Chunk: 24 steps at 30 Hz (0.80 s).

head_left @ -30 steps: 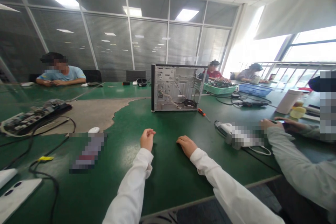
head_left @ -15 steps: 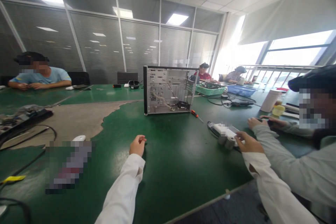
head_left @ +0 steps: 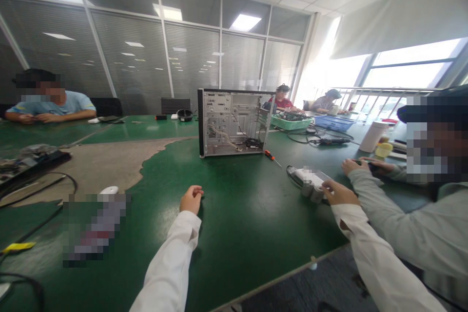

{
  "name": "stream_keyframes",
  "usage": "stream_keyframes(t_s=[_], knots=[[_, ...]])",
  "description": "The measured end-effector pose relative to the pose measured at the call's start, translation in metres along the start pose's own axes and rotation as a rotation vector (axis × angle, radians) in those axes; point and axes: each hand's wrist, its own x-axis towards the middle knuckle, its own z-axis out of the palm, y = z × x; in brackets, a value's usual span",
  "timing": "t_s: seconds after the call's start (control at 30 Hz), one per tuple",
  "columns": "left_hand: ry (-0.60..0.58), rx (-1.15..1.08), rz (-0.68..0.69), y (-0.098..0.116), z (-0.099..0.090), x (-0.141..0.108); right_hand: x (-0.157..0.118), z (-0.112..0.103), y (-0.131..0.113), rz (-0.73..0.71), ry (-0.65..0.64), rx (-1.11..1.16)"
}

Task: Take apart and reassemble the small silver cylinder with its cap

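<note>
The right hand [head_left: 339, 192] touched the white power strip [head_left: 309, 181] on the surface [head_left: 248, 219], rightward — closure of that grip and the left hand's [head_left: 191, 199] indeterminable — the strip presumably light, stiff, best held mid-body.

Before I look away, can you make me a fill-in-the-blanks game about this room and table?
The open silver-and-black metal computer case stands on a mostly ____ table.
The white-sleeved hand at the white-and-grey plastic device is the person's ____ one.
Beside the green plastic basket sits another basket, coloured ____.
Missing words: green; right; blue.
</note>
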Motion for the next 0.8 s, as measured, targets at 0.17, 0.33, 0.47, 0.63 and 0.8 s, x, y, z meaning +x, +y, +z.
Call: stream_keyframes(t_s=[0.17, 0.33, 0.47, 0.63, 0.8], knots=[[-0.008, 0.001, 0.004, 0.0, 0.0, 0.0, 0.003, 0.0, 0.006, -0.036, -0.056, -0.059], [-0.012, -0.003, 0.002, 0.002, -0.001, -0.002, 0.002, 0.004, 0.011, -0.057, -0.055, -0.003], [-0.011, 0.005, -0.001, 0.005, -0.002, -0.002, 0.002, 0.009, 0.015, -0.09, -0.031, 0.02], [-0.011, 0.025, -0.009, 0.006, -0.003, -0.003, 0.002, 0.016, 0.019, -0.108, -0.048, -0.014], [-0.01, 0.0, -0.002, 0.004, -0.002, -0.002, -0.004, 0.014, 0.015, -0.156, 0.049, -0.094]])
